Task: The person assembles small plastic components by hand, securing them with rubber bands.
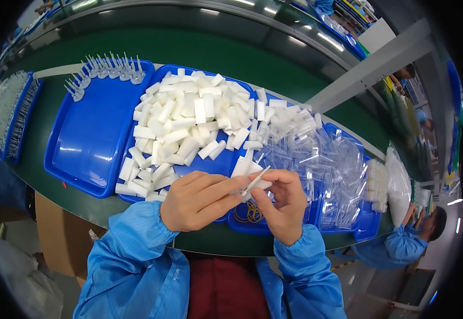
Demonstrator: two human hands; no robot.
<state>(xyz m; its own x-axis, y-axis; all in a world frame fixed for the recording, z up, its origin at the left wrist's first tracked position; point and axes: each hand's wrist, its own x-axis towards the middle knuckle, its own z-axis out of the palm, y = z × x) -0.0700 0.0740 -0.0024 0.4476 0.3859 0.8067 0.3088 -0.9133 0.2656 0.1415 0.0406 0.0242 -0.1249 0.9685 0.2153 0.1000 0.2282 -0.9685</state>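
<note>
My left hand and my right hand meet above the trays, fingers closed around one small part. Between the fingertips shows a thin whitish stick, slanting up to the right. My left fingers pinch its lower end, where something clear is mostly covered. A white block shows just behind the fingertips; whether it is held or lies in the tray, I cannot tell. Beyond my left hand, white foam-like blocks are heaped in a blue tray. Past my right hand lie clear plastic pieces.
At left, a blue tray carries several upright sticks on clear round bases along its far edge. Another loaded tray stands farther left. Yellowish rubber bands lie below my hands. A grey metal post rises beyond. A co-worker sits at right.
</note>
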